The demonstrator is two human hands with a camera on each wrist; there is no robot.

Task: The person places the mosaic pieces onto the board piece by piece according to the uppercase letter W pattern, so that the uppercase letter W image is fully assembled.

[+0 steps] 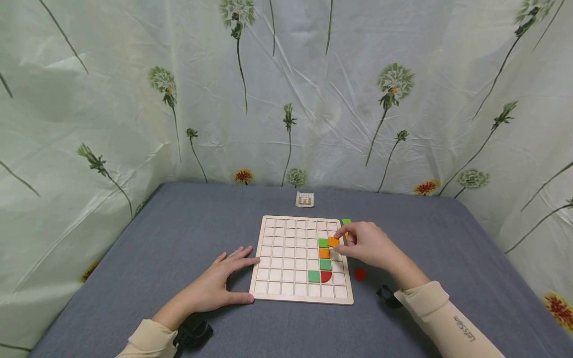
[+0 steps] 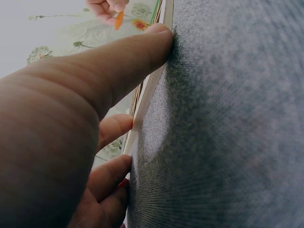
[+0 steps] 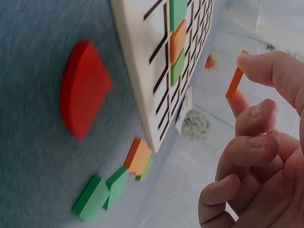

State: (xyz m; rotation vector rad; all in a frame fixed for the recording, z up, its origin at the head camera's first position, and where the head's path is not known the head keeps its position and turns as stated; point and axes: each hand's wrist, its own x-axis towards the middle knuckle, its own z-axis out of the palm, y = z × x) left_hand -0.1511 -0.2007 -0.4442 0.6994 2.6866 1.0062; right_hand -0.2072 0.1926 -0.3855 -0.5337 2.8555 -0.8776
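A wooden grid board (image 1: 288, 275) lies on the table. My left hand (image 1: 215, 283) rests at its left side, fingers spread, with thumb and fingertips against the frame. Between thumb and index finger, my right hand (image 1: 371, 244) pinches an orange square tile (image 1: 333, 241) over the board's right part. In the right wrist view, this orange tile (image 3: 236, 76) is seen edge-on. Set in the grid are a green tile (image 1: 323, 243), an orange tile (image 1: 324, 253), another green tile (image 1: 325, 264), a third green tile (image 1: 314, 276) and a red quarter-circle (image 1: 326, 276).
Right of the board lies a loose red quarter-circle piece (image 3: 88, 90). Loose green tiles (image 3: 90, 197) and an orange tile (image 3: 139, 156) lie near its right edge, partly behind my hand in the head view. A small pattern card (image 1: 305, 199) is beyond the board, before a flowered curtain (image 1: 313, 99).
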